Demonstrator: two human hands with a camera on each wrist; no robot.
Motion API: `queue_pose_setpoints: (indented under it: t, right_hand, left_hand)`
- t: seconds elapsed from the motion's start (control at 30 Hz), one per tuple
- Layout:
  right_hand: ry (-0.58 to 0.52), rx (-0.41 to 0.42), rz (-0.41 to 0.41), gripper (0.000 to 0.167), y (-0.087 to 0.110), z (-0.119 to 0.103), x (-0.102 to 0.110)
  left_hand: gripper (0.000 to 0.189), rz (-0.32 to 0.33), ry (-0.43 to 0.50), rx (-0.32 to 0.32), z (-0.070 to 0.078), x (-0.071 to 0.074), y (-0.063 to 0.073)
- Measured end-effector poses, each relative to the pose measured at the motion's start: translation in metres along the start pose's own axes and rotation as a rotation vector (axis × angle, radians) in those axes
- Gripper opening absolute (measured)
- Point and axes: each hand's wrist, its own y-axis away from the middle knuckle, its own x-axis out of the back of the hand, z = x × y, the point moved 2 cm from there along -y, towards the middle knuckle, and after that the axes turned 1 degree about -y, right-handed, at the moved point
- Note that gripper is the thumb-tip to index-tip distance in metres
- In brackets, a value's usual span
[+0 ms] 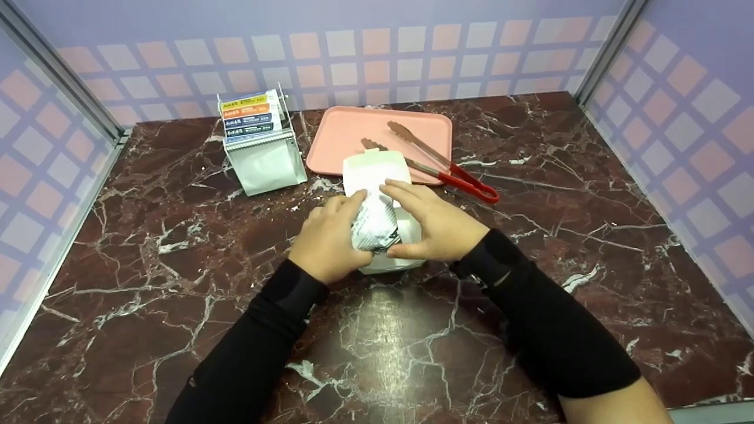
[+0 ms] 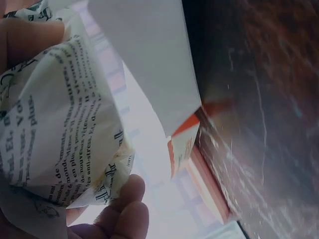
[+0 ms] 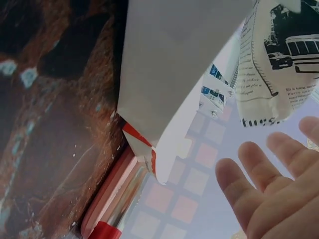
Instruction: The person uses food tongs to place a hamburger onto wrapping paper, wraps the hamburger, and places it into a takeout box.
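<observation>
A packet wrapped in newsprint-patterned paper (image 1: 376, 227) is held over an open white takeaway box (image 1: 393, 264), whose raised lid (image 1: 377, 168) stands behind it. My left hand (image 1: 330, 238) grips the packet; in the left wrist view its thumb lies over the printed paper (image 2: 65, 114) and its fingers curl at the lower end. On the other side is my right hand (image 1: 442, 227), its fingers spread and fairly straight beside the packet. The right wrist view has these fingers (image 3: 254, 167) apart from the paper. What the wrapping contains is hidden.
Behind the box lies a pink tray (image 1: 336, 141), with red-handled tongs (image 1: 468, 185) resting across its right side. A rack of small printed packets (image 1: 250, 121) stands at the back left. Tiled-pattern panels (image 1: 353, 47) enclose the marble-look table (image 1: 177, 306).
</observation>
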Motion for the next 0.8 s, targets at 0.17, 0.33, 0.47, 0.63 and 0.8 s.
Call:
queue_pose_setpoints:
  t: [0.17,0.33,0.47,0.63,0.8]
  right_hand:
    - [-0.004,0.004,-0.033,0.11,0.0,0.002,-0.001]
    - [0.013,-0.009,-0.055,0.108,-0.002,0.004,-0.002]
    - [0.025,-0.026,-0.064,0.107,-0.002,0.006,-0.002]
    - [0.043,-0.042,-0.083,0.106,-0.004,0.009,-0.003]
    - [0.051,-0.061,-0.101,0.104,-0.004,0.012,-0.005]
  left_hand:
    - [0.111,0.01,0.003,-0.032,0.005,-0.007,-0.002]
    - [0.11,0.0,0.026,-0.043,0.007,-0.014,-0.004]
    - [0.111,-0.021,0.05,-0.058,0.007,-0.017,-0.006]
    - [0.11,-0.041,0.076,-0.078,0.004,-0.024,-0.008]
    - [0.11,-0.064,0.08,-0.094,0.002,-0.029,-0.011]
